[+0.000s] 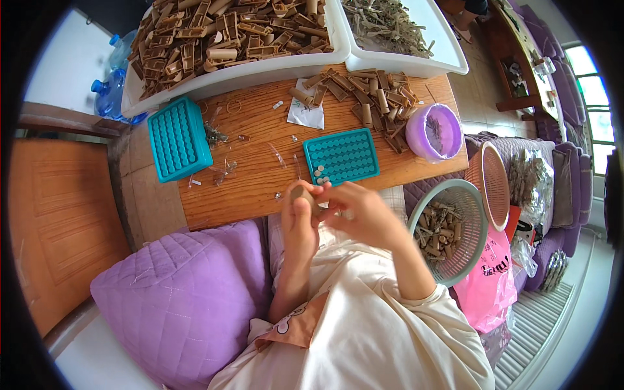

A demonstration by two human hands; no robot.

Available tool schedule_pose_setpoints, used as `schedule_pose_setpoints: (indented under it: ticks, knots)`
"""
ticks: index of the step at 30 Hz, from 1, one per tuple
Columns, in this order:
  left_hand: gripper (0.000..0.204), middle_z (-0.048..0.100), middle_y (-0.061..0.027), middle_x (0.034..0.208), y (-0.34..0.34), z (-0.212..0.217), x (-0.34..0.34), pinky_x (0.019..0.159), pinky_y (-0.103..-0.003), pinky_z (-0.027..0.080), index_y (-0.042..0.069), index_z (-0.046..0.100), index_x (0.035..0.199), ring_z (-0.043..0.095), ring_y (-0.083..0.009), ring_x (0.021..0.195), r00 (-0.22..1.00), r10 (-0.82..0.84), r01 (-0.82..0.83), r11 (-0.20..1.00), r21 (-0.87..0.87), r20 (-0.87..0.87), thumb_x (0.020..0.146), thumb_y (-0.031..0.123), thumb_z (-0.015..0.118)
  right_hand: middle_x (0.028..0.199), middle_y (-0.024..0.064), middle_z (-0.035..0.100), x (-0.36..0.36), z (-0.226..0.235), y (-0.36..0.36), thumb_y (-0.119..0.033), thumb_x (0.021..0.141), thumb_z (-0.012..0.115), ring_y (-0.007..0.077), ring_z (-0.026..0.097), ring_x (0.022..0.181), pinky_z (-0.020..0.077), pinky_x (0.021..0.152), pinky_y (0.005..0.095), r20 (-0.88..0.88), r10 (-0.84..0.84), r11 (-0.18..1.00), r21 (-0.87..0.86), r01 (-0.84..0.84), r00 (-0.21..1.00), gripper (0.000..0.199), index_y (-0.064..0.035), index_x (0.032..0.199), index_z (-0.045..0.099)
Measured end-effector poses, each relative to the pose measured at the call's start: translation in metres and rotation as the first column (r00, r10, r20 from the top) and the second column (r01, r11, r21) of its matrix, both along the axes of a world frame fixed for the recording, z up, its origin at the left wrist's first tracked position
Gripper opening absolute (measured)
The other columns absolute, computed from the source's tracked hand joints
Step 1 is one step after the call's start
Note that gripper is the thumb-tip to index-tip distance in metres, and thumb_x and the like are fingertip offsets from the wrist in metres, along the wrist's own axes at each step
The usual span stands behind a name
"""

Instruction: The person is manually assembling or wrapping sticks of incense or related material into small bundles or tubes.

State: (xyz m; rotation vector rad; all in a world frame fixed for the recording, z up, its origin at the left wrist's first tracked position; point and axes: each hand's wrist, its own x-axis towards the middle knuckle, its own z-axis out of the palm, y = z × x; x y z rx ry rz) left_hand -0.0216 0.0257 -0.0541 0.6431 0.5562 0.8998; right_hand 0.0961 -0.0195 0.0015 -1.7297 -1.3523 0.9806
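Note:
My left hand [298, 218] and my right hand [361, 211] meet just below the near edge of the wooden table [260, 175]. Together they hold a small brown cardboard tube [305, 195], fingers wrapped around it. Just beyond my hands lies a teal perforated tray [341, 156] with a few tube ends set in its near left corner. A second teal tray [179, 138] stands at the table's left. Loose brown tubes [377, 97] are heaped at the table's far right.
Two white bins sit at the back, one full of brown tubes [227, 39], one with dried stalks [390, 26]. A purple bowl [434, 132] is at the table's right end. A grey basket [448, 231] of tubes, an orange basket [491, 185] and a pink bag [491, 286] are on my right; a purple cushion [188, 299] on my left.

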Motion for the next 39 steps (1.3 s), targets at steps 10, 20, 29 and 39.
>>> schedule_pose_setpoints:
  ticks: [10, 20, 29, 39]
  knots:
    - [0.032, 0.051, -0.0063, 0.080, 0.007, -0.001, -0.006, 0.040, -0.018, 0.029, 0.009, 0.041, 0.103, 0.039, -0.0063, 0.050, 0.998, -0.057, 0.061, 0.991, -0.117, 0.038, 0.088, 0.036, 0.044, 0.078, 0.0143, 0.061, 0.180, -0.022, -0.018, -0.010, 0.071, 0.057, 0.0278, 0.059, 0.071, 0.0461, 0.065, 0.0353, 0.694, -0.418, 0.864, 0.103, 0.494, 0.586, 0.019, -0.0040, 0.089, 0.060]
    - [0.035, 0.049, -0.0025, 0.075, -0.003, -0.002, 0.000, 0.041, -0.016, 0.028, 0.006, 0.041, 0.103, 0.033, -0.0038, 0.048, 0.971, -0.234, 0.239, 0.967, -0.093, 0.057, 0.088, 0.038, 0.042, 0.080, 0.0153, 0.061, 0.199, -0.017, -0.017, -0.006, 0.071, 0.053, 0.0302, 0.059, 0.077, 0.0453, 0.069, 0.0360, 0.622, -0.319, 0.891, -0.060, 0.450, 0.715, 0.015, -0.0041, 0.084, 0.061]
    - [0.032, 0.049, -0.0026, 0.074, -0.004, 0.001, -0.001, 0.041, -0.017, 0.028, 0.007, 0.042, 0.102, 0.034, -0.0042, 0.048, 0.971, -0.234, 0.238, 0.965, -0.112, 0.051, 0.089, 0.036, 0.040, 0.083, 0.0134, 0.061, 0.207, -0.017, -0.028, -0.002, 0.072, 0.055, 0.0275, 0.058, 0.069, 0.0459, 0.065, 0.0325, 0.277, -0.580, 0.790, -0.039, 0.612, 0.766, 0.017, 0.0002, 0.088, 0.057]
    - [0.035, 0.049, -0.0021, 0.074, -0.004, 0.001, 0.000, 0.041, -0.017, 0.027, 0.006, 0.043, 0.102, 0.034, -0.0045, 0.048, 0.964, -0.263, 0.266, 0.961, -0.078, 0.047, 0.089, 0.038, 0.039, 0.075, 0.0114, 0.060, 0.205, -0.008, -0.026, -0.003, 0.070, 0.058, 0.0242, 0.058, 0.065, 0.0448, 0.063, 0.0325, 0.711, -0.154, 0.965, -0.042, 0.259, 0.686, 0.014, -0.0003, 0.084, 0.058]
